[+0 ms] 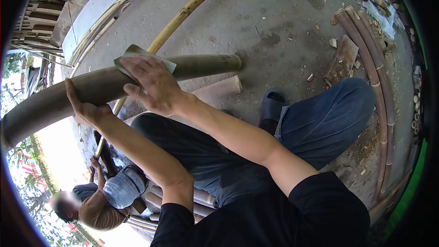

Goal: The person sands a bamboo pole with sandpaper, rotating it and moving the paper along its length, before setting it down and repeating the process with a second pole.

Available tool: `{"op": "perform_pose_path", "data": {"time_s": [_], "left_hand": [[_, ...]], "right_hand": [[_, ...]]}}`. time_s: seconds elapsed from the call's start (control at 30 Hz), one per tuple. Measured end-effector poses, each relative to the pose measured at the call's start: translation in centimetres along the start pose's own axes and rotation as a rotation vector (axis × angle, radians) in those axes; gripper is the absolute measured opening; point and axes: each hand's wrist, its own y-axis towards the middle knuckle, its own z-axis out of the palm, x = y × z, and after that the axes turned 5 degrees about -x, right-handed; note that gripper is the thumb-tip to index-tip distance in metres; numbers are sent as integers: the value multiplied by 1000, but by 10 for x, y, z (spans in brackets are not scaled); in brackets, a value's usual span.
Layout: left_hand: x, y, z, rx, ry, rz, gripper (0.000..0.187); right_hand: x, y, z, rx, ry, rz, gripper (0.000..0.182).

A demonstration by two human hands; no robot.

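Note:
A thick bamboo pole [208,66] runs from the left edge to the centre. My left hand [87,107] holds it from beneath, thumb up along its near side and fingers wrapped round the underside. On top of the pole, to the right of that, my right hand [153,82] presses a greenish sheet [165,62] that looks like sandpaper against the surface. The sheet's corners stick out on both sides of the fingers. The fingertips of my left hand are hidden behind the pole.
A thin yellow bamboo pole [185,11] crosses behind. A co-worker [98,206] sits at lower left beside a plastic jug [123,186]. Long bamboo poles [379,91] lie at right near a rusty plate [342,59]. A shorter bamboo piece [219,89] lies below the thick pole.

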Motion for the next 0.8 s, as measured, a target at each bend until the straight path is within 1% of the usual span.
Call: {"op": "perform_pose_path", "data": {"time_s": [0.03, 0.07, 0.1, 0.13, 0.17, 0.2, 0.23, 0.3, 0.33, 0.37, 0.4, 0.43, 0.5, 0.53, 0.6, 0.63, 0.67, 0.7, 0.73, 0.77, 0.8], "left_hand": [[5, 5, -4, -99, 67, 65, 61], [11, 17, -23, -51, -46, 35, 57], [11, 23, -33, -61, -55, 40, 57], [13, 25, -41, -14, -109, 15, 61], [15, 28, -46, 39, -164, -14, 66], [14, 30, -49, 100, -176, -15, 66], [15, 26, -47, 96, -171, -27, 66], [16, 18, -36, 173, -250, 36, 69], [22, 18, -32, 175, -252, 36, 69], [29, 17, -29, 229, -253, 61, 71], [36, 15, -25, 284, -257, 89, 73], [41, 13, -20, 287, -258, 89, 73], [47, 8, -14, 387, -286, 88, 74], [50, 9, -16, 389, -278, 89, 74], [54, 16, -26, 599, -428, 111, 87], [58, 23, -32, 595, -421, 107, 87], [62, 33, -37, 728, -502, 109, 89], [66, 39, -41, 859, -588, 116, 92], [69, 40, -45, 853, -590, 122, 92], [70, 41, -49, 837, -581, 96, 91], [71, 44, -50, 823, -578, 74, 90]], "right_hand": [[-34, -17, -8, -25, -92, 66, 69], [-66, -36, -28, 14, -199, 227, 65], [-114, -55, -49, 123, -185, 438, 76], [-154, -79, -66, 30, -241, 480, 74], [-178, -90, -97, 35, -144, 540, 67], [-193, -94, -118, 40, -48, 604, 60], [-193, -90, -123, 43, -55, 615, 60], [-175, -67, -129, -88, -274, 534, 60], [-154, -48, -122, -52, -282, 545, 60], [-127, -28, -108, -15, -289, 562, 61], [-105, -11, -91, 51, -197, 448, 67], [-81, 2, -65, 129, -177, 359, 76], [-26, 24, -33, 92, -144, 166, 79], [-14, 30, -35, 91, -137, 170, 79], [-2, 35, -38, 228, -27, 254, 75], [-10, 31, -46, 250, -12, 334, 70], [-28, 26, -61, 273, 0, 409, 65], [-62, 15, -71, 248, -193, 387, 58], [-111, -4, -81, 218, -385, 362, 52], [-171, -26, -96, 183, -509, 306, 45], [-216, -46, -123, 155, -484, 292, 44]]}}
